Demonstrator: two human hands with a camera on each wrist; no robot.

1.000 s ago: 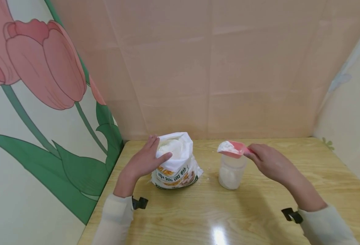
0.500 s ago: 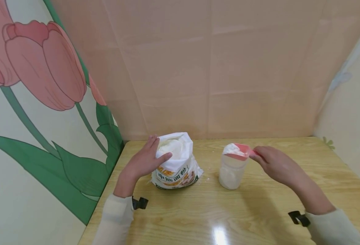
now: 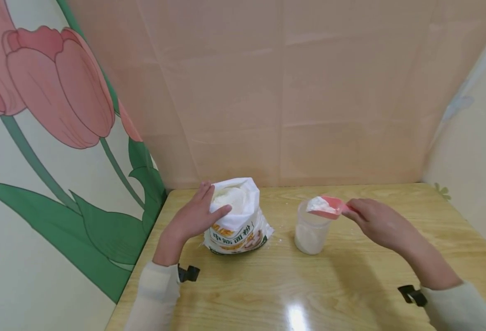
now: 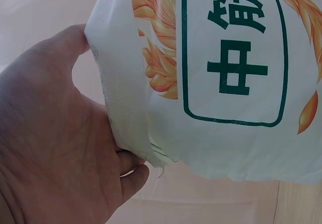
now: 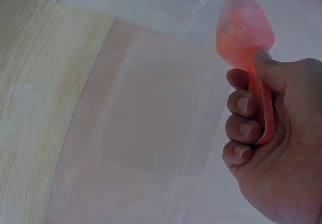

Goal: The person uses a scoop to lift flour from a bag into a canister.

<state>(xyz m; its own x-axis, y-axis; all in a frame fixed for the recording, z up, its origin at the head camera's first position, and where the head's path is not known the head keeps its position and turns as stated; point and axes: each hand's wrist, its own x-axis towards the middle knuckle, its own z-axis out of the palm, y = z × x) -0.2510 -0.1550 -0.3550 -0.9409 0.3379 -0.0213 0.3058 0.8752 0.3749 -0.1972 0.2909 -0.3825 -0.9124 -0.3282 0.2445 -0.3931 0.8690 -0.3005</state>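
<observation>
On the left of the table stands a flour bag, its white top folded open and white flour visible inside. My left hand holds the bag's rim from the left; in the left wrist view, the thumb touches the rim and some fingertips are hidden behind it. My right hand grips the handle of a pink scoop, the fingers curled round it. Heaped white flour lies in the scoop's bowl, level over the mouth of a clear plastic jar. That jar is upright and partly filled with white powder.
The wooden table carries specks of flour between bag and jar. A pinkish sheet covers the wall behind. A wall with painted tulips borders the left, and a pale wall the right.
The right hand has drawn the loaded scoop a little rightward over the jar's mouth, the flour still in it. The left hand stays on the bag.
</observation>
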